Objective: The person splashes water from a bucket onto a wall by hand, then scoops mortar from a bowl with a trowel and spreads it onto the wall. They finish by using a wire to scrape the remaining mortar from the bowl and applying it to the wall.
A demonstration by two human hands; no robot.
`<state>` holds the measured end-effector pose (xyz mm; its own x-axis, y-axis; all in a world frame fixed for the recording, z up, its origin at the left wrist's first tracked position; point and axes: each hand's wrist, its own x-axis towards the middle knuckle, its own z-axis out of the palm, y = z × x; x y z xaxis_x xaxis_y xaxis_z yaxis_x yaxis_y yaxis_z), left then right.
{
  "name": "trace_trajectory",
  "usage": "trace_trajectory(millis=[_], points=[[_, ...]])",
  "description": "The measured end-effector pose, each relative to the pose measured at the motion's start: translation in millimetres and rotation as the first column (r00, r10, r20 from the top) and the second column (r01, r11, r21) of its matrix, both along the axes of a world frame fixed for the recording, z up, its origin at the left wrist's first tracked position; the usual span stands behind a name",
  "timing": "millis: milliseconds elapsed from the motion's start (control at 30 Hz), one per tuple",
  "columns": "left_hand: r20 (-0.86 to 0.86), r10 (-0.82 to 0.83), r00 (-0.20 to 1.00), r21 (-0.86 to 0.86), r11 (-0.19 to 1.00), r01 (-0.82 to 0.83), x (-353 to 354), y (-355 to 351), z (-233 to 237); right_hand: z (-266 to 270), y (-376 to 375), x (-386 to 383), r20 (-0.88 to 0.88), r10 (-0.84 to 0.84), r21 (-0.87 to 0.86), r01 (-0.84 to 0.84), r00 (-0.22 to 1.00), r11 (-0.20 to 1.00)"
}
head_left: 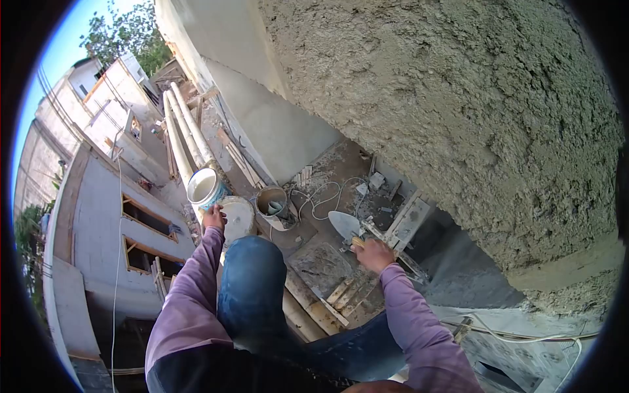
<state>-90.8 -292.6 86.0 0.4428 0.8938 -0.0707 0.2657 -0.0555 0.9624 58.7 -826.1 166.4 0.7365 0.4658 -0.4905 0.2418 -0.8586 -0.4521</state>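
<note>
My right hand (374, 254) is closed around the yellowish handle of a pointed trowel (344, 226). The trowel's pale, broad blade points up and to the left, away from me. On the left, my left hand (213, 217) has its fingers curled at the near side of a white bucket (221, 190) with blue markings, partly covering its lower part. Beside that hand is a round pale container top (237, 216). A second, dirty bucket (274, 208) stands further right with something greyish inside it.
Rough wet-looking plaster (445, 118) covers the wall at upper right, above a smoother grey wall (268, 124). Long round poles (187, 124) run at the left. Below lie a cable (325, 201), wood scraps (342, 295) and a whitish wooden bench (409, 219). A building with window openings (154, 219) stands left.
</note>
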Motion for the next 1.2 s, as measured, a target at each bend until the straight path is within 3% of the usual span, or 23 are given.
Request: trace_trajectory(millis=[133,233,267,333,367,433,467,567,600,667,733,867,933,967,1033,1133,1200], points=[[-0.101,-0.063,0.993,-0.114,0.992,0.052,21.3,9.1,-15.6,-18.7,1.1,5.7,0.099,-0.026,0.177,0.008,0.995,0.984],[-0.375,0.026,0.926,0.269,0.96,0.082,24.4,75.9,-62.3,-17.0,3.8,8.2,0.109,-0.02,0.173,0.001,0.994,0.985],[-0.299,-0.039,0.954,0.193,0.976,0.1,21.5,96.2,-69.7,-19.1,4.5,8.7,0.123,-0.03,0.207,0.004,0.992,0.978],[-0.288,0.075,0.955,0.193,0.981,-0.019,9.1,115.2,-60.5,-24.7,2.9,12.1,0.143,-0.022,0.252,-0.015,0.989,0.968],[-0.085,0.186,0.979,-0.316,0.926,-0.204,-7.4,115.7,-45.4,-24.3,1.9,12.3,0.146,-0.026,0.231,-0.009,0.989,0.973],[0.043,0.194,0.98,-0.576,0.807,-0.134,-35.9,95.0,-31.4,-16.9,8.5,17.4,0.153,-0.051,0.199,0.019,0.987,0.98],[-0.23,0.003,0.973,-0.155,0.987,-0.04,-42.1,111.4,-62.0,-17.7,12.7,16.2,0.192,-0.086,0.182,0.05,0.978,0.982],[0.003,0.278,0.961,-0.493,0.836,-0.241,-37.5,-17.7,39.9,-36.8,23.9,20.1,0.194,-0.113,0.18,0.078,0.974,0.981],[-0.021,0.289,0.957,-0.526,0.811,-0.256,-41.0,-35.3,56.5,-51.5,26.8,23.4,0.293,-0.041,0.141,-0.001,0.955,0.99],[0.048,0.206,0.977,-0.542,0.827,-0.147,-58.7,-47.7,60.6,-71.0,35.9,32.0,0.075,-0.085,0.25,0.064,0.994,0.966],[0.111,0.182,0.977,-0.556,0.826,-0.091,-81.0,-60.1,62.1,-30.3,63.1,24.5,-0.24,-0.184,0.247,0.243,0.953,0.938],[0.126,0.305,0.944,-0.369,0.897,-0.241,-128.5,-42.7,17.1,-48.7,105.4,29.7,-0.408,-0.107,0.479,0.312,0.907,0.82],[0.1,0.235,0.967,-0.236,0.95,-0.206,-162.4,-13.2,-41.3,-56.4,128.8,34.0,0.004,0.045,0.514,-0.041,0.999,0.857],[0.114,0.215,0.97,-0.162,0.967,-0.195,-174.0,1.6,-64.2,-58.3,145.4,32.6,0.213,0.13,0.49,-0.221,0.968,0.843],[0.004,0.205,0.979,-0.079,0.976,-0.204,-156.6,2.0,-68.3,-41.5,183.5,22.4,0.287,0.21,0.418,-0.319,0.935,0.85],[0.249,0.213,0.945,-0.405,0.909,-0.098,-141.7,4.0,-69.9,0.0,245.9,8.8,0.357,0.354,0.282,-0.461,0.865,0.841],[0.22,0.259,0.94,-0.564,0.82,-0.094,-147.0,7.6,-71.6,25.9,291.5,-0.8,0.409,0.493,0.136,-0.586,0.768,0.799]])
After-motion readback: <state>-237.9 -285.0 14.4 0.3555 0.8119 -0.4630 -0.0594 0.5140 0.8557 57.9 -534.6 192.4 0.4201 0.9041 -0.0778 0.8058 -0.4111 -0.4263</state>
